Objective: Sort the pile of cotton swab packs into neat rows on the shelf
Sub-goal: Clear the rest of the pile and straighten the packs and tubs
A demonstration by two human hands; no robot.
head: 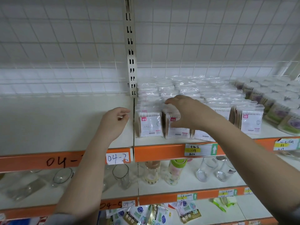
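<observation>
The right hand [186, 112] pinches the top of the second upright pack [176, 127], fingers behind at 12 o'clock, thumb in front; the rows stand on the shelf [159, 151]. The left hand [114, 121] hangs loosely curled, holding nothing, at 9 o'clock of the first pack [150, 125]

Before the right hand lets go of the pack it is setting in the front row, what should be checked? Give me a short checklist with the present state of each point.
1. Right hand holds the second pack at its top: ok.
2. The second pack stands upright on the shelf: ok.
3. It stands level with the first pack beside it: ok, fronts look aligned.
4. The third pack is straight: not ok, it leans.
5. Left hand is out of the way: ok, loosely curled, left of the divider.
6. The rows behind are tidy: cannot tell, blurred.
</observation>
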